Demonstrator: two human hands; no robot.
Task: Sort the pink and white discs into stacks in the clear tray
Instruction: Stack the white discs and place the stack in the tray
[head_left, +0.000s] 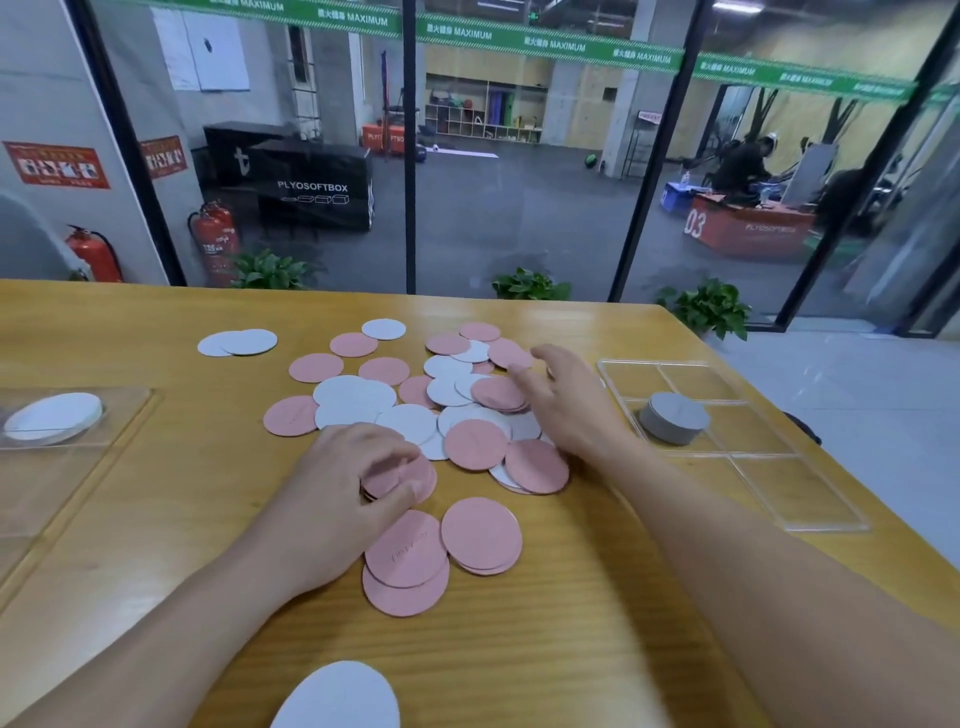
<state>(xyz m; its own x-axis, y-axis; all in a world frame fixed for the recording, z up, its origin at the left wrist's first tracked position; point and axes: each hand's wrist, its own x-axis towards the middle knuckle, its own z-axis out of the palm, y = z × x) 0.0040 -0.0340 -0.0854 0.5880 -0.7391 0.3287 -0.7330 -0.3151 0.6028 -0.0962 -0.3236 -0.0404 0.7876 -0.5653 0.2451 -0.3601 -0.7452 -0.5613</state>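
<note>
Several pink discs (477, 444) and white discs (354, 395) lie mixed in a loose pile on the middle of the wooden table (571, 623). My left hand (332, 488) grips a small stack of pink discs (410, 480) at the pile's near edge, fingers curled over it. My right hand (566, 400) reaches over the right side of the pile, its fingertips touching a pink stack (498, 393). The clear tray (800, 499) with compartments sits to the right and holds a grey-looking stack of discs (674, 417).
A second clear tray (119, 415) at the left edge holds a white stack (52, 418). Two white discs (239, 343) lie apart at the far left. One white disc (337, 699) sits at the near edge. Glass wall and potted plants stand behind the table.
</note>
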